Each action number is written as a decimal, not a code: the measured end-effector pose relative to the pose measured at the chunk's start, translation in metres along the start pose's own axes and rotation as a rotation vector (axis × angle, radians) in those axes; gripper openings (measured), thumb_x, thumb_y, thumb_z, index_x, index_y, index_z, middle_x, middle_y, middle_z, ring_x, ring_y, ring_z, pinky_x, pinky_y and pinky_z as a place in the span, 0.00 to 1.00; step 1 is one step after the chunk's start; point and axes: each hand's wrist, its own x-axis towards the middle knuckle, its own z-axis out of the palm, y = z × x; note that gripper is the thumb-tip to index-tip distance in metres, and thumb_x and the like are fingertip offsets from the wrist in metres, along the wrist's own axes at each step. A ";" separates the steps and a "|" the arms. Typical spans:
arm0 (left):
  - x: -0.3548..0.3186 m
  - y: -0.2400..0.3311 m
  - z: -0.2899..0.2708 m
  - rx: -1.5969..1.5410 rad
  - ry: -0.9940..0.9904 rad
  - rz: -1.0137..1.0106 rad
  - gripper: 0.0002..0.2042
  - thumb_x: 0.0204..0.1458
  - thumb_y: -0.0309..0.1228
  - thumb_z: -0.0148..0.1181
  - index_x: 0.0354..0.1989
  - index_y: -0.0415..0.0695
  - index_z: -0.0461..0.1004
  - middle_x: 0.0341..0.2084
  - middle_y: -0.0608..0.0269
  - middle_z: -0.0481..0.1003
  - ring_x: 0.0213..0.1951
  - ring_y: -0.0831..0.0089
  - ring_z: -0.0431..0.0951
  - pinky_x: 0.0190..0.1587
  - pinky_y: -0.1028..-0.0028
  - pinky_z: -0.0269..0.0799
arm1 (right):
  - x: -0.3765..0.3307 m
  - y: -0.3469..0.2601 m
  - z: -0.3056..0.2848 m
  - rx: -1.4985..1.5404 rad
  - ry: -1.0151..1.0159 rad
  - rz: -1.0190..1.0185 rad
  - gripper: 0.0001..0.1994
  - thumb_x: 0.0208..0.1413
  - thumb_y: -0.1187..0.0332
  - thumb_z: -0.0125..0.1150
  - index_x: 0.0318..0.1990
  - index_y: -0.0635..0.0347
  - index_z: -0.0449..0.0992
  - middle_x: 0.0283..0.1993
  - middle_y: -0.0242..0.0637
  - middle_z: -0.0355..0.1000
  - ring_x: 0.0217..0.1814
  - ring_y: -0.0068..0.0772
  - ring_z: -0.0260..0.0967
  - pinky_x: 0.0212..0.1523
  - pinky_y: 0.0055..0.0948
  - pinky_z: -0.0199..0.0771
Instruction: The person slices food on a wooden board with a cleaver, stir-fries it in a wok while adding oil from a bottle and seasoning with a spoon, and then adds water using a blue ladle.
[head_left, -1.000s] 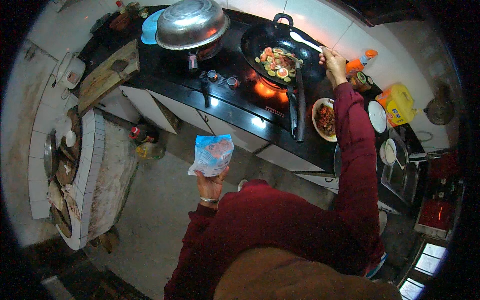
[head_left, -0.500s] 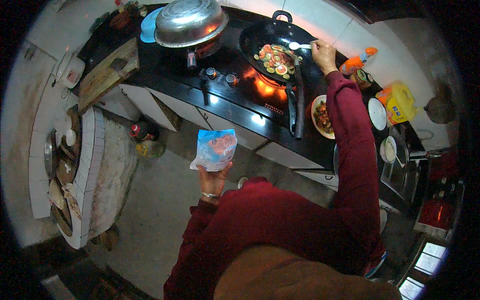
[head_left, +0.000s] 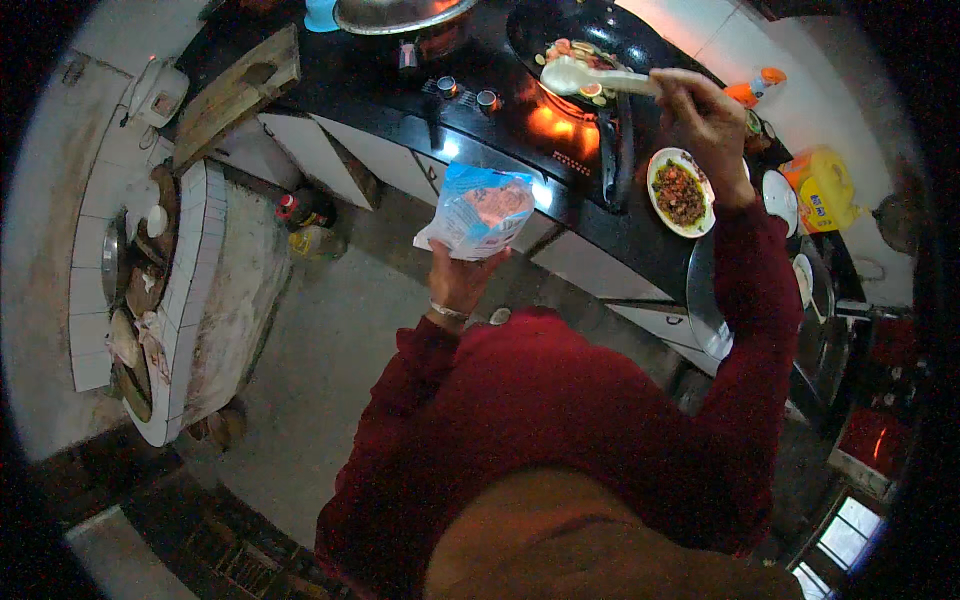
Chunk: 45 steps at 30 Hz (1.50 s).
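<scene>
Left hand (head_left: 465, 278) gripping the lower end of a bag (head_left: 480, 210), fingers and thumb wrapped round it. Bag is held up in front of the counter (head_left: 380, 105): soft crinkled film, shiny, blue along the top, whitish below, pink patch mid-face. Smooth pale bracelet (head_left: 448, 312) on that wrist.

Right hand (head_left: 705, 125) closed on the handle end of a spoon (head_left: 590, 78): white, slick, rounded bowl, straight handle. Plastic or ceramic, can't tell. Its bowl shows over the near side of the wok (head_left: 640, 35); touching or apart, can't tell.

Wok: black, round, deep, glossy inside. Food (head_left: 590, 50) in it is pinkish and pale-green slices, some round. Orange flame (head_left: 560, 118) glows below.

Right of the wok, an oval-looking white plate (head_left: 708, 218) with a chunky, oily red-brown dish (head_left: 680, 193), near the right forearm. Further right, a moulded yellow jug (head_left: 828, 190).

Counter is black, polished, reflective. Left of the wok: dull silver metal pot (head_left: 390, 15), curved wall, cut off by frame. Far left: rough-grained, worn wooden board (head_left: 240, 95). Small round knobs (head_left: 487, 100) along the front.
</scene>
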 end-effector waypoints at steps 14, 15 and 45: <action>-0.009 -0.045 0.014 0.047 -0.247 -0.298 0.39 0.48 0.62 0.38 0.59 0.41 0.48 0.55 0.50 0.59 0.54 0.53 0.63 0.52 0.52 0.63 | -0.100 -0.029 0.041 -0.302 -0.678 -0.456 0.10 0.44 0.74 0.56 0.36 0.61 0.69 0.29 0.40 0.69 0.29 0.40 0.69 0.28 0.33 0.71; -0.011 -0.047 0.015 0.011 -0.228 -0.336 0.39 0.48 0.61 0.38 0.59 0.41 0.48 0.54 0.50 0.59 0.53 0.53 0.64 0.52 0.52 0.63 | -0.105 -0.026 0.042 -0.348 -0.722 -0.463 0.12 0.43 0.74 0.56 0.38 0.63 0.69 0.30 0.40 0.70 0.29 0.39 0.69 0.28 0.32 0.71; 0.005 -0.015 0.009 -0.056 -0.131 -0.154 0.39 0.46 0.61 0.42 0.60 0.44 0.49 0.56 0.53 0.58 0.54 0.52 0.63 0.52 0.53 0.64 | -0.089 -0.034 0.024 0.219 -0.231 0.422 0.08 0.55 0.70 0.52 0.37 0.63 0.76 0.23 0.29 0.69 0.15 0.11 0.58 0.14 0.12 0.56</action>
